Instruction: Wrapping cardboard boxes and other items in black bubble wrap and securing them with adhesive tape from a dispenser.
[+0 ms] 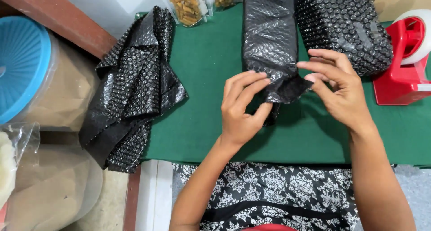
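Centrally, a long parcel wrapped in black bubble wrap [269,37] lies on a green table cover [206,78], its near end a loose, crumpled flap. The left hand [242,109] pinches that flap from the left, thumb and fingers closed on it. The right hand [336,87] grips the flap's right side with its fingertips. Just right of the parcel lies a second black bubble-wrapped bundle [345,24], touching it. Further right stands a red tape dispenser [402,64]. Left of the parcel, beyond a strip of bare green cover, a heap of spare black bubble wrap [132,87] hangs over the table edge. Near the parcel's far end stand clear snack packets [186,6].
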